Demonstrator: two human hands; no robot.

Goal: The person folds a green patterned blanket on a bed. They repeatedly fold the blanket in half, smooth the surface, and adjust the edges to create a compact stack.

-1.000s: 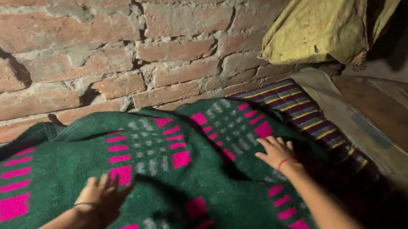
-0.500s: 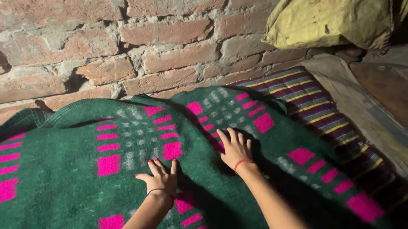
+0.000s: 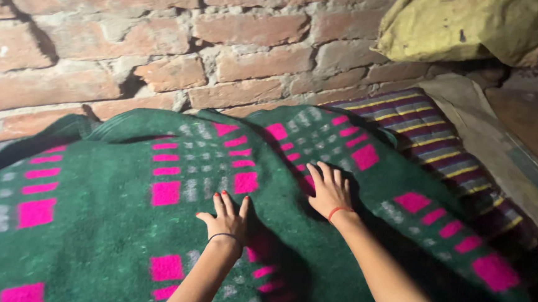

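Blanket (image 3: 109,222), green with pink squares, lies spread beside the brick wall (image 3: 163,51).
Left hand (image 3: 228,220) and right hand (image 3: 330,191) rest flat on it, fingers open. Yellow sack (image 3: 469,26) sits nearby.

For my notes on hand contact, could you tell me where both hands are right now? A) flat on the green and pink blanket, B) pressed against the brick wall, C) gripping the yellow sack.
A: the left hand and right hand lie palm-down, fingers spread, on the green and pink blanket.
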